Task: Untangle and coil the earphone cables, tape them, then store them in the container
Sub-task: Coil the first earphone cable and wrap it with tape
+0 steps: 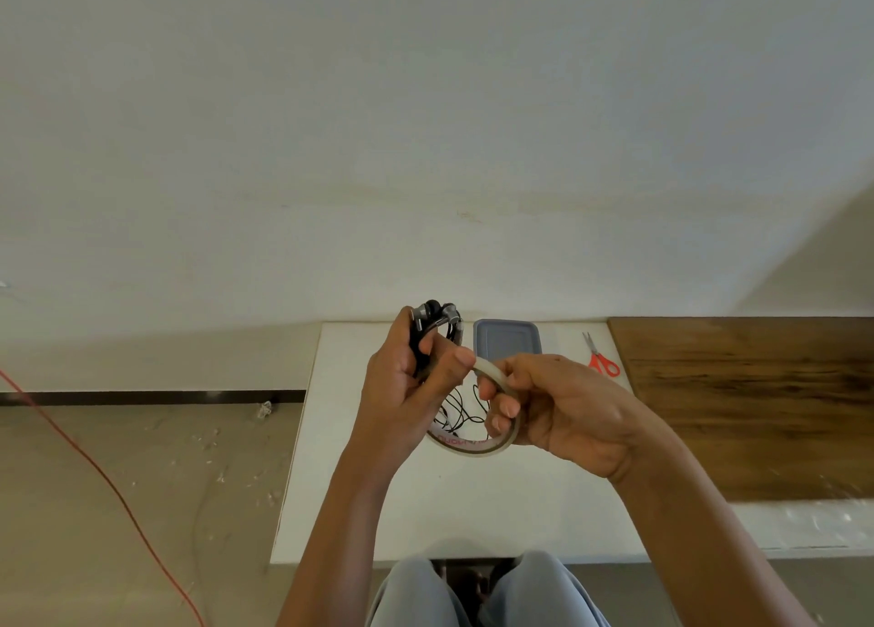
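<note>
My left hand [406, 380] is raised above the white table [359, 498] and grips a coiled black earphone cable [432, 328], its earbuds poking out at the top. My right hand [558, 404] holds a roll of clear tape [477, 446] with fingers through its ring, just right of the left hand. The left thumb and the right fingers meet at the top of the roll. More tangled black earphone cable [461, 413] lies on the table behind the roll. A grey-blue lidded container [506, 340] sits at the table's far edge.
Red-handled scissors [600, 357] lie on the table at the far right. A dark wooden surface [756, 404] adjoins the table's right side. An orange cord [94, 465] runs across the floor at left. A white wall is close behind the table. My knees show below.
</note>
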